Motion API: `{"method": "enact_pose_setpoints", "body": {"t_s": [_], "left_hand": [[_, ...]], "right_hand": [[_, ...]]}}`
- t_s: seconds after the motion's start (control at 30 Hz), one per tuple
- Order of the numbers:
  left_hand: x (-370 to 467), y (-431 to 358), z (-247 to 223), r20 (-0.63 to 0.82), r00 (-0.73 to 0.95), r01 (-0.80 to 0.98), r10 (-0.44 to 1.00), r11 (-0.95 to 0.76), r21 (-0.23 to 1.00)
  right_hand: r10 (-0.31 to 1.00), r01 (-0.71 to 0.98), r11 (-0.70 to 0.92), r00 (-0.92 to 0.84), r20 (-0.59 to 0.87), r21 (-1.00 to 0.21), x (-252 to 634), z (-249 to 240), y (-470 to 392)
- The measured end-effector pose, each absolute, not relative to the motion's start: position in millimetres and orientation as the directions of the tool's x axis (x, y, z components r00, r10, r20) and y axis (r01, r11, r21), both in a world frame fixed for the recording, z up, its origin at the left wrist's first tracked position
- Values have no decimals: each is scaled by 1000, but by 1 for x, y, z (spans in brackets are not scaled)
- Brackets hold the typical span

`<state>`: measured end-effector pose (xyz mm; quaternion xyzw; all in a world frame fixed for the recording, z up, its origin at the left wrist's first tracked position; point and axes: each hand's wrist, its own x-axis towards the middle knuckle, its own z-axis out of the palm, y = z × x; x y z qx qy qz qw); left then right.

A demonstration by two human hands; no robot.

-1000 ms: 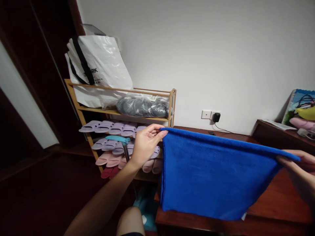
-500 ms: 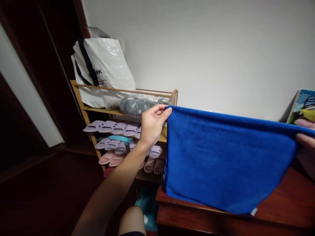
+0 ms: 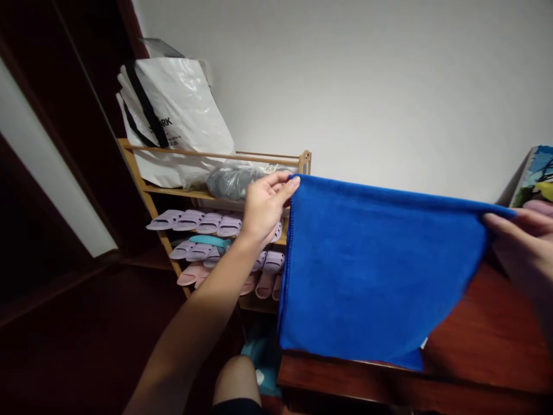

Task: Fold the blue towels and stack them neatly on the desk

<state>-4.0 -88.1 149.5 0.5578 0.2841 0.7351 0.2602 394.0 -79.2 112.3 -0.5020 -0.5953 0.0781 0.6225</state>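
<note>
A blue towel (image 3: 375, 271) hangs between my two hands, its top edge drawn fairly straight and sloping down to the right. My left hand (image 3: 265, 207) pinches the upper left corner between thumb and fingers. At the upper right, my right hand (image 3: 525, 233) grips the same edge, thumb in front; part of this hand runs out of view. The towel's lower edge hangs at the front of a reddish-brown wooden table (image 3: 496, 340). A small white tag (image 3: 424, 343) shows near the towel's lower right.
Behind my left arm, a wooden shoe rack (image 3: 149, 210) holds several purple slippers (image 3: 197, 221) and pink ones (image 3: 190, 274). On its top stand a white bag (image 3: 185, 104) and a plastic-wrapped grey bundle (image 3: 228, 183). A colourful picture (image 3: 538, 178) leans at the right.
My right hand has come further into view, moving left with its end of the towel. The towel's lower right part has shifted left, and the view has moved slightly.
</note>
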Motion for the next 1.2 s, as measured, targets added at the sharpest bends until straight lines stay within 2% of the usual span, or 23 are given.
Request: {"method": "enact_pose_setpoints", "body": {"t_s": [0.07,0.13,0.17,0.33,0.53,0.83,1.03,1.2], "left_hand": [[-8,-62,131,592,-206,-90,779,-617,782],[-10,-33,106,467,-212,-63,858,-489,870],[-10,-19,92,397,-246,-24,884,-415,910],[-7,43,16,232,-263,69,937,-221,973],[-11,91,-47,78,-260,225,962,-18,974],[-18,115,-92,48,-281,499,959,103,860],[-19,120,-79,113,-252,653,961,82,753],[-16,103,-66,198,-198,776,960,30,630]], "right_hand": [[793,322,443,295,533,-837,382,105,-60],[875,219,367,248,415,-904,374,88,-32],[900,205,338,213,379,-918,371,77,-16],[957,181,258,84,277,-949,361,6,55],[984,240,169,14,177,-956,351,-62,102],[997,425,65,9,76,-903,359,-108,122],[989,532,91,53,140,-842,364,-94,127],[979,697,88,70,189,-712,360,-90,120]]}}
